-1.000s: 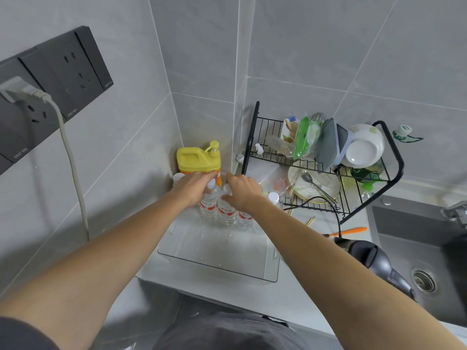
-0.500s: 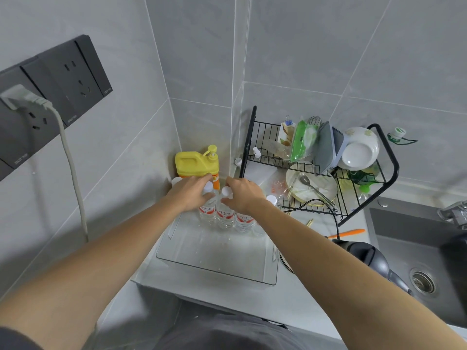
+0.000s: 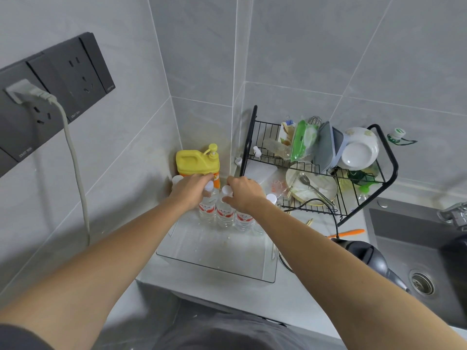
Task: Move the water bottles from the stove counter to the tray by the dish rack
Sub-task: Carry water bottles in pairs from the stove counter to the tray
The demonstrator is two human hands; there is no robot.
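Note:
A clear plastic tray point(image 3: 268, 263) lies on the counter left of the black dish rack point(image 3: 390, 168). Several small water bottles with white caps and red labels stand upright along the tray's far edge. My left hand point(image 3: 190, 190) grips the neck of the leftmost visible bottle point(image 3: 207, 209). My right hand point(image 3: 243, 192) holds the neck of the bottle beside it point(image 3: 225, 213). Another bottle point(image 3: 244, 221) stands under my right wrist, and a white cap point(image 3: 271, 198) shows to its right. One more cap point(image 3: 177, 179) peeks out left of my left hand.
A yellow pump jug point(image 3: 195, 161) stands in the corner behind the bottles. The rack holds bowls, a plate with a spoon and packets. A black kettle point(image 3: 366, 256), an orange utensil point(image 3: 348, 233) and the sink point(image 3: 417, 251) lie to the right. A cord hangs from the wall socket point(image 3: 50, 97).
Both hands stay on the bottle necks at the tray's far edge. Only my head has shifted a little, so the scene sits slightly lower in view.

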